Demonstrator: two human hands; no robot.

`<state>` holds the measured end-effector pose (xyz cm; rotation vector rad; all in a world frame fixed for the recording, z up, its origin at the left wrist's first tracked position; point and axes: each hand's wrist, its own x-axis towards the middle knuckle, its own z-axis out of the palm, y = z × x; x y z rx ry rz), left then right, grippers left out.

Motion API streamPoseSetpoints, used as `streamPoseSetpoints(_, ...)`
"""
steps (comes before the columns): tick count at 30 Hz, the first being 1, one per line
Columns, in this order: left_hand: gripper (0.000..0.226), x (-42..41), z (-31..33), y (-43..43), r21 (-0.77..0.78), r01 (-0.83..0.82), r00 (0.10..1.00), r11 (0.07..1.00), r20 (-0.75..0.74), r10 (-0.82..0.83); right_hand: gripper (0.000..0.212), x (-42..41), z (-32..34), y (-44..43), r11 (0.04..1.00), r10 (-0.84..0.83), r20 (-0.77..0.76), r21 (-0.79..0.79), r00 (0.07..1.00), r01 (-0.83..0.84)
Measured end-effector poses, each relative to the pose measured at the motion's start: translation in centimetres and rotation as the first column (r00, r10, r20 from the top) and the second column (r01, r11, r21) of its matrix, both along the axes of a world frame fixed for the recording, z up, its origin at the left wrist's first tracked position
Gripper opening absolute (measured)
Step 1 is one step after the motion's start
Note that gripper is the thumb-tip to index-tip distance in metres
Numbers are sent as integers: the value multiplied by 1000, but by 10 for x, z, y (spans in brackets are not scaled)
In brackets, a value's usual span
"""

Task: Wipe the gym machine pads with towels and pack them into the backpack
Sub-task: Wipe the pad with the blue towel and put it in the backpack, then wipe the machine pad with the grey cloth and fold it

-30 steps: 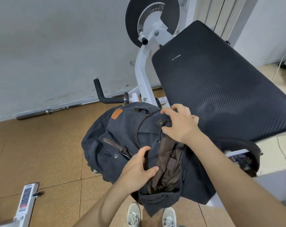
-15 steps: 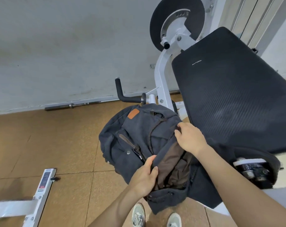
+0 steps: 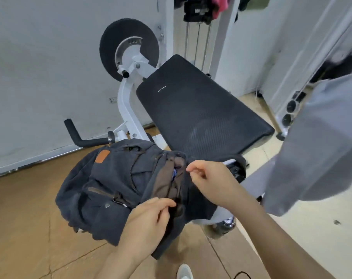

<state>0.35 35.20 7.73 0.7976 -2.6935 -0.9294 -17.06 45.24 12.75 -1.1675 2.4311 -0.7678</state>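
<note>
A dark grey backpack [image 3: 110,184] with an orange patch lies on the low end of the gym machine, its mouth showing brown lining and a bit of blue and white cloth inside. My left hand [image 3: 149,220] grips the near edge of the opening. My right hand [image 3: 209,178] pinches the far edge of the opening beside the large black pad [image 3: 199,111]. No towel is plainly visible outside the bag.
The machine's white frame [image 3: 126,109] carries a round black weight plate [image 3: 128,47] and a black handle [image 3: 78,135] at the left. A grey sleeve [image 3: 316,141] hangs at the right. Weight stack cables rise behind the pad. My shoe [image 3: 184,271] shows on the tan floor.
The camera has tilted up and left. Both hands have drawn the opening's edges closer together, so the mouth of the backpack is narrower than before.
</note>
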Motion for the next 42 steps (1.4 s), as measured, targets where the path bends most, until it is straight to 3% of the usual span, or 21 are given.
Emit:
streamPoseSetpoints(4,29,-18,11,26,7,113,987,994,-115,-112,24,17,31,49,1000,20,-174,15,985,-18)
streamPoseSetpoints(9,35,-50,38,51,-1,229,946,973,-236,-223,24,3,75,88,993,-59,-386,-113,921,16)
streamPoseSetpoints(14,39,-105,89,74,-135,269,907,953,-299,-298,34,-55,118,110,998,-36,-522,-67,852,2)
streamPoseSetpoints(18,26,-156,128,113,-91,245,902,965,-343,-262,38,-114,145,130,998,39,-614,57,788,-5)
streamPoseSetpoints(21,24,-204,146,138,31,123,935,992,-339,-105,40,-168,163,147,997,64,-625,81,778,-16)
streamPoseSetpoints(23,28,-237,153,150,227,31,954,973,-297,39,48,-205,173,154,992,106,-540,118,835,-50)
streamPoseSetpoints(25,27,-263,160,160,453,-28,951,891,-263,163,57,-237,177,159,985,165,-274,99,948,-143)
streamPoseSetpoints(27,25,-277,165,165,479,-90,939,873,-251,234,55,-260,173,158,979,205,32,13,978,-206)
streamPoseSetpoints(29,21,-282,170,166,459,-172,907,872,-273,322,59,-278,169,153,980,197,199,-42,960,-193)
streamPoseSetpoints(31,15,-281,177,165,494,-219,864,842,-303,402,78,-292,166,150,983,183,325,-38,928,-180)
streamPoseSetpoints(33,17,-280,186,163,531,-203,844,822,-331,422,76,-303,163,146,964,246,471,-26,847,-265)
streamPoseSetpoints(35,13,-281,200,159,579,-149,804,802,-401,439,59,-308,163,142,918,368,609,-115,703,-380)
streamPoseSetpoints(39,15,-297,240,151,586,-6,789,810,-495,364,36,-312,172,135,793,603,629,-401,491,-459)
streamPoseSetpoints(42,25,-312,273,134,565,131,781,815,-565,266,40,-326,189,125,690,723,598,-652,346,-314)
